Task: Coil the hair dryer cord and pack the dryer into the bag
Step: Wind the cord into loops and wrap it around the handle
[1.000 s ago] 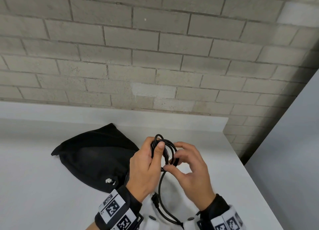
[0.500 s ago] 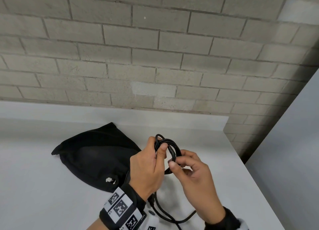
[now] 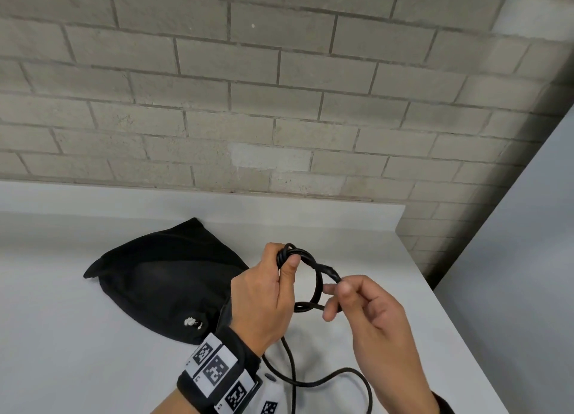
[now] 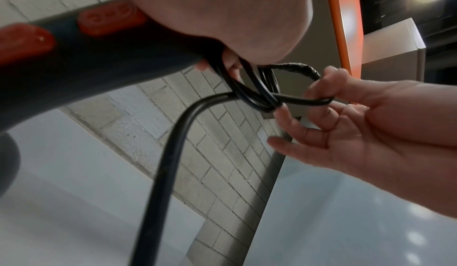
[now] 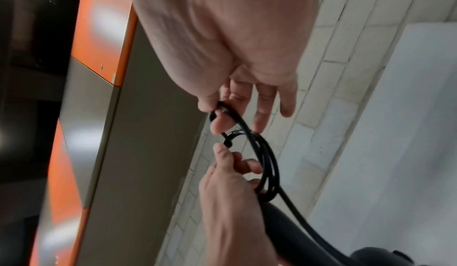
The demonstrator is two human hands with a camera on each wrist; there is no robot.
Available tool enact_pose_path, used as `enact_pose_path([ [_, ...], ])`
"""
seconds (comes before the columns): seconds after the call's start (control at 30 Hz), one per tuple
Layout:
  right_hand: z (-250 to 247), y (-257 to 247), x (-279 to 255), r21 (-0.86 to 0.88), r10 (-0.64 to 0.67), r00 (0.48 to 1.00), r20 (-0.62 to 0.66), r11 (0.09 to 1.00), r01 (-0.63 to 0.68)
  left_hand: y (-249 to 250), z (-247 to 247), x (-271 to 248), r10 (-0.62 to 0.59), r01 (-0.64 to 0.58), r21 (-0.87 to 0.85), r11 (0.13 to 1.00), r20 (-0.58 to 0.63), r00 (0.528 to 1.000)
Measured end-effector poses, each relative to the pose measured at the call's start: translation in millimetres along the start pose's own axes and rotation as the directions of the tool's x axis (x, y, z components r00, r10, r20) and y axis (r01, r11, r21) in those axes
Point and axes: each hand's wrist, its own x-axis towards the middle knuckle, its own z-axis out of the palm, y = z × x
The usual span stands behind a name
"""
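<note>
1. Our left hand (image 3: 264,301) has the coil (image 3: 306,277) pinned under the thumb, fingers curled round the loops. The left wrist view shows the same hand also wrapped round the dryer (image 4: 81,59) handle, so dryer and coil are held up together over the desk (image 3: 77,351).
2. Our right hand (image 3: 369,317) is pinching the cord (image 3: 334,277) at a taped bit, thumb and forefinger on it, other fingers loose. Looks like it's feeding another turn onto the coil.
3. Progress, as far as we can judge: a few loops are stacked, so coiling is well underway but not finished. A slack length (image 3: 326,379) hangs down from the hands and curves across the desk near our wrists.
4. We can't see the plug in any view, so no idea how much cord is left.
5. The bag (image 3: 161,277) lies flat on the desk, left of the hands, looking empty. Packing hasn't started.
</note>
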Motion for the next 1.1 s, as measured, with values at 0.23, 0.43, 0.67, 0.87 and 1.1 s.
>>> enact_pose_path([
  [0.23, -9, 16, -5, 0.083, -0.072, 0.997, 0.0, 0.994, 0.071, 3, 2, -4, -0.019, 0.019, -0.017, 1.0, 0.006, 1.0],
  [0.43, -31, -2, -1, 0.23, 0.257, 0.938, 0.231, 0.923, -0.309, 5, 6, -7, -0.003, 0.004, -0.029, 1.0, 0.031, 1.0],
  [0.67, -46, 12, -9, 0.593, 0.115, 0.893, 0.434, 0.71, -0.38, 5, 7, -4, -0.024, 0.024, -0.041, 0.999, -0.013, 1.0],
  [0.87, -9, 41, -24, 0.27, -0.143, 0.922, 0.359, 0.962, 0.044, 6, 1, 2, -0.056, 0.055, -0.024, 0.998, -0.046, 0.997],
  [1.1, 16, 52, -23, 0.047, -0.211, 0.947, 0.241, 0.978, 0.206, 2, -3, 2, -0.002, 0.001, -0.028, 1.0, -0.042, 0.999],
])
